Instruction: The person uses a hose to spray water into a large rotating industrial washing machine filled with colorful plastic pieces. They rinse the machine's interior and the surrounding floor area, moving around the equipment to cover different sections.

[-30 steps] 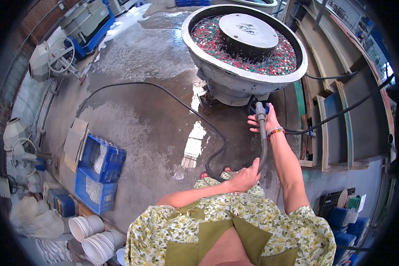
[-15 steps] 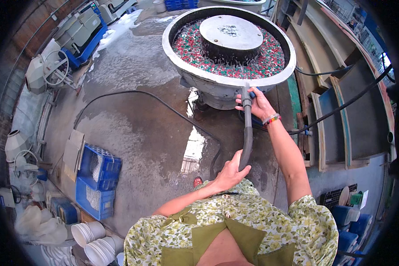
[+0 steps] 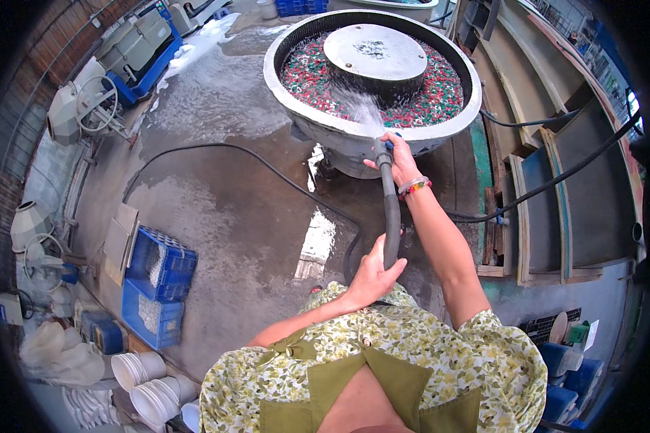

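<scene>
A thick dark hose (image 3: 392,216) runs up from my waist to a grey valve nozzle with a blue handle at its end. My right hand (image 3: 399,160) is closed around the nozzle end, close to the near rim of a large round tub (image 3: 307,119). Lower down, my left hand (image 3: 374,274) wraps the hose in front of my body. Water (image 3: 365,112) sprays from the nozzle into the tub. Inside lie many small red, green and white pieces (image 3: 307,72), ringed around a raised hub with a pale round lid (image 3: 374,52).
Blue crates (image 3: 152,314) holding whitish granules stand at left, near white buckets (image 3: 155,397). A black hose (image 3: 267,169) curves over the wet floor. Wooden-edged panels (image 3: 542,202) line the right side, crossed by another hose. Machines with handwheels (image 3: 97,105) stand at far left.
The nozzle and my right hand have shifted left along the tub's near rim. The spray now shows as a wider, whiter fan reaching toward the hub's left. My left hand keeps its hold.
</scene>
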{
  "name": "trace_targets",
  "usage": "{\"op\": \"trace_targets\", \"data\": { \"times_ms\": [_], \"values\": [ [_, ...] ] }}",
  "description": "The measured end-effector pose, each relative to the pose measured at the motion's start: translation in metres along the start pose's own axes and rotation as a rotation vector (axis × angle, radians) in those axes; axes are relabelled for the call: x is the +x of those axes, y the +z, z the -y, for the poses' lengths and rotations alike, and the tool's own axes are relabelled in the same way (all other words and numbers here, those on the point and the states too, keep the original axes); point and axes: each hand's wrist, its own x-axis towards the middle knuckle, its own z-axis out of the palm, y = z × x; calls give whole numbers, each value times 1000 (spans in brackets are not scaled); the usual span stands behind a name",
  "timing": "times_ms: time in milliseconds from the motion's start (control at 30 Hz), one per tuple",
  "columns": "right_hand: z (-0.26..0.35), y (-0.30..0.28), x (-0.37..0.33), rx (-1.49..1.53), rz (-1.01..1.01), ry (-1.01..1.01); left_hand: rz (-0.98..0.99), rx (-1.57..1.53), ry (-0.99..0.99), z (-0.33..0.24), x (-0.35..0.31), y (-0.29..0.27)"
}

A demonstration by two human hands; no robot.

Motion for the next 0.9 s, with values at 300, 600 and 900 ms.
{"op": "trace_targets", "data": {
  "times_ms": [300, 600, 900],
  "values": [
    [49, -21, -44, -51, -48, 167, 34, 87, 87, 8, 13, 20],
    [70, -61, -32, -136, -98, 31, 84, 46, 109, 7, 31, 39],
    [45, -35, -2, -128, -83, 156, -38, 85, 101, 11, 39, 18]
  ]
}}
